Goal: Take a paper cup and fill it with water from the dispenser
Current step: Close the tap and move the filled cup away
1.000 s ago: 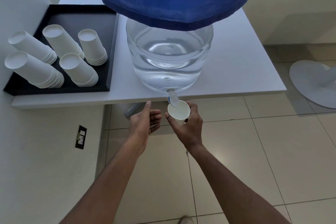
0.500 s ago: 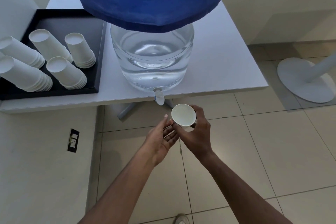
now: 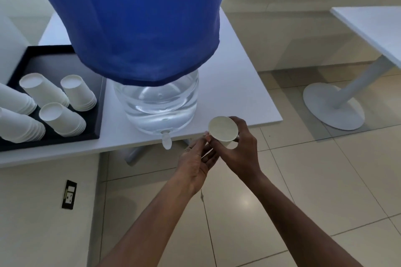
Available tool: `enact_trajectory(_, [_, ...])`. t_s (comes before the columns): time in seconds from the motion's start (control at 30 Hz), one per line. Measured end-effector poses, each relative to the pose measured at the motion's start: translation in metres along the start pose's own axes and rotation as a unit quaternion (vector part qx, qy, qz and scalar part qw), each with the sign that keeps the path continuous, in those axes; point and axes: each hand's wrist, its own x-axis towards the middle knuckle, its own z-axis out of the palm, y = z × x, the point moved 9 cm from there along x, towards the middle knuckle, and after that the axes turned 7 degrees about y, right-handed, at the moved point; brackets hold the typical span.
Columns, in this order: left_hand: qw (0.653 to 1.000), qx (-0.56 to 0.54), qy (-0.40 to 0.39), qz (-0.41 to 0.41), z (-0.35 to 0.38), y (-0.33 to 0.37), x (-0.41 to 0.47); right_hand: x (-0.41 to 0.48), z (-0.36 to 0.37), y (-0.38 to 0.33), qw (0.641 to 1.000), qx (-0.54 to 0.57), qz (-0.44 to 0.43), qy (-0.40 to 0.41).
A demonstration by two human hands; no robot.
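Note:
My right hand [image 3: 240, 149] grips a white paper cup [image 3: 223, 130], tilted with its mouth facing me, to the right of the tap and level with the table edge. Whether it holds water I cannot tell. Beside the cup, my left hand [image 3: 196, 161] has its fingers apart, the tips touching or nearly touching the cup's lower left side. The water dispenser [image 3: 156, 106] is a clear jug under a blue cloth cover [image 3: 134, 17], standing on the white table [image 3: 234, 84]. Its small tap [image 3: 166, 141] hangs over the table edge, left of both hands.
A black tray [image 3: 98, 119] on the table's left holds several stacks of upturned paper cups [image 3: 63, 119]. A wall socket [image 3: 69, 194] sits low on the left wall. A second white table [image 3: 368, 26] with a round base [image 3: 334, 106] stands at the right on the tiled floor.
The cup has moved away from under the tap, to the right and up, carried by my right hand. My left hand has followed it to the right. The view has shifted up and right.

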Motion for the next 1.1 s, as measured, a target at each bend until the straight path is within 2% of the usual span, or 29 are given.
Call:
enact_trajectory(0.23, [1.000, -0.009, -0.016, 0.004, 0.048, 0.019, 0.016, 0.045, -0.015, -0.008, 0.999, 0.004, -0.006, 0.032])
enact_trajectory(0.53, [0.999, 0.004, 0.035, 0.010, 0.073, 0.026, 0.050, 0.082, -0.011, 0.022, 0.998, -0.024, 0.016, 0.055])
enact_trajectory(0.8, [0.993, 0.108, 0.041, 0.038, 0.081, 0.031, 0.080, 0.101, 0.003, 0.055, 0.997, -0.043, 0.024, 0.058])
enact_trajectory(1.1, [0.989, 0.124, 0.039, 0.076, 0.077, 0.032, 0.094, 0.103, 0.021, 0.082, 0.995, -0.060, 0.050, 0.059])
